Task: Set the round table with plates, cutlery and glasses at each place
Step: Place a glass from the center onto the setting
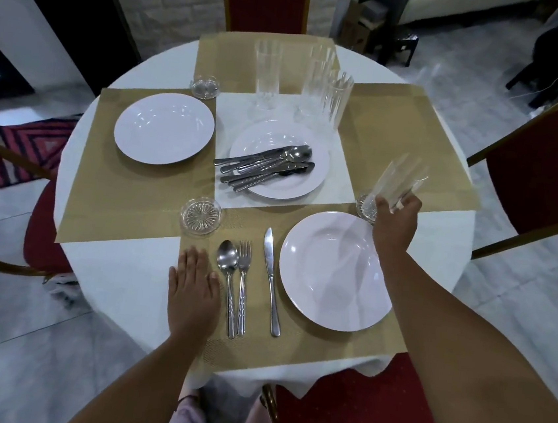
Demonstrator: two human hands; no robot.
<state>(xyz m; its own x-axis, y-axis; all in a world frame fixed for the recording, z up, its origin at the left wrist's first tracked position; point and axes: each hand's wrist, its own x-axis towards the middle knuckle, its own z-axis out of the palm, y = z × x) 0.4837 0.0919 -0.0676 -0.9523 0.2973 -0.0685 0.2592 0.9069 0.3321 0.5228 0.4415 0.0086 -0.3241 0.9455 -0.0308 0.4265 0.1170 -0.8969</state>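
R hand is wrapped round a tall ribbed glass, tilted, just above a cut-glass coaster that sits near-right of the centre plate. L hand lies flat on the woven gold mat near-left of the centre plate, fingers straight, holding nothing.

My call: the step is seating the glass on that coaster. I'd bring it upright first, centre its foot over the coaster, lower straight down & let go only once it stands. It's clear, slick-looking, tall & narrow, so it prob tips easily.

The centre plate is glossy white & round, w/ a pile of steel cutlery on it. Three more ribbed glasses stand just beyond it on the white-clothed counter.
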